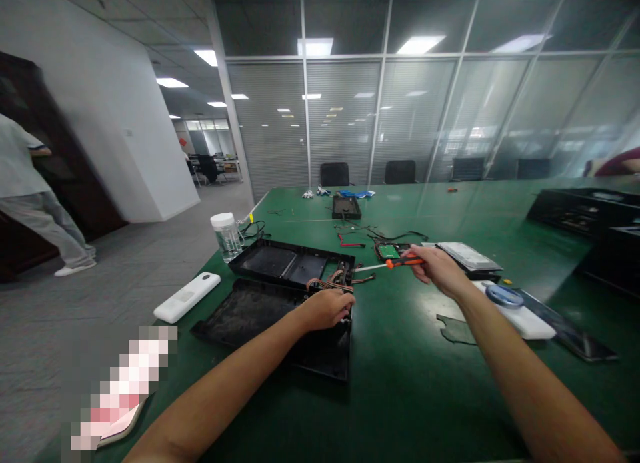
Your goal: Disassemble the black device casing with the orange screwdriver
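My left hand [327,308] rests with curled fingers on the far edge of a black plastic case half [260,313], beside a bundle of coloured wires [333,281]; whether it grips anything is hidden. My right hand [437,266] is closed around the orange handle of a screwdriver [400,263], whose shaft points left toward the wires. A second black case half [287,261] lies just behind. A small green circuit board [389,251] sits beyond the screwdriver.
On the green table [400,383]: a clear plastic jar [227,235], a white remote-like device [187,296], a silver drive [467,255], a tape roll [504,294], a dark phone [575,333], black equipment [585,213] at right. A person [30,190] walks at far left.
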The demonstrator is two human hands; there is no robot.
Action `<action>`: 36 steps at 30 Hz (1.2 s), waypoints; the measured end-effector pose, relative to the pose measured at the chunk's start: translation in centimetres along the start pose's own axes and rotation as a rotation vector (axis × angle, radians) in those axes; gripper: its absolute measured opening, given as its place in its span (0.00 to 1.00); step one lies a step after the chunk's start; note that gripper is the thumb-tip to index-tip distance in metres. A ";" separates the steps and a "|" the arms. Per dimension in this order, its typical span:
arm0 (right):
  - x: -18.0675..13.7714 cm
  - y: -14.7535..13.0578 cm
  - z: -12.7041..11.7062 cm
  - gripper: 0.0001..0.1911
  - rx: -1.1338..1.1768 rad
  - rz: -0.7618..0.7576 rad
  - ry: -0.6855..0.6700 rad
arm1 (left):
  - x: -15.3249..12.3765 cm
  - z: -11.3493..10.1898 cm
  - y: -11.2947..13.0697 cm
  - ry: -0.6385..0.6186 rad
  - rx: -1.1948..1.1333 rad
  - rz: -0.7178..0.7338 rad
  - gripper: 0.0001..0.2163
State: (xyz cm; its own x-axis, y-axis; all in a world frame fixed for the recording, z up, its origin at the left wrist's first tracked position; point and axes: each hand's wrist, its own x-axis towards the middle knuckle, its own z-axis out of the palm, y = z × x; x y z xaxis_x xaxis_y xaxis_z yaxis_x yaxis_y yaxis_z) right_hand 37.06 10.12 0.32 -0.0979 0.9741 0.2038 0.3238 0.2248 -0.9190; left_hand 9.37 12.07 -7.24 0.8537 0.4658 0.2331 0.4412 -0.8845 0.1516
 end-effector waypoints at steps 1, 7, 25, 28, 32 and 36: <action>-0.3 1.3 -0.3 0.19 0.161 0.031 0.102 | 0.1 0.2 -0.2 -0.015 0.004 0.015 0.08; -1.2 5.1 2.1 0.12 0.577 0.054 0.178 | 0.1 0.6 -1.0 -0.120 -0.027 0.062 0.06; -16.7 2.4 14.3 0.04 -1.024 -0.492 -0.230 | -2.1 -5.5 -9.0 -0.274 -0.015 -0.263 0.17; -18.0 3.2 13.3 0.04 -1.008 -0.492 -0.190 | -2.5 -4.8 -10.0 -0.335 0.115 -0.293 0.11; -18.6 2.8 13.1 0.02 -0.955 -0.445 -0.148 | -2.4 -4.7 -9.7 -0.261 0.233 -0.188 0.08; -16.5 1.8 13.4 0.02 -0.979 -0.379 -0.179 | -2.1 -7.1 -7.6 -0.208 0.277 -0.152 0.09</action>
State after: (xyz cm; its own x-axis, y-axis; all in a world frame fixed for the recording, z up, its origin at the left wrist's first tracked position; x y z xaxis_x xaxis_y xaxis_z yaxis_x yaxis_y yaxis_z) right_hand 26.61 -5.86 -9.20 -0.4619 0.8366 0.2944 0.8510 0.5116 -0.1184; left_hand 2.24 17.96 -2.03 0.7978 0.6024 0.0235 0.6013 -0.7924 -0.1030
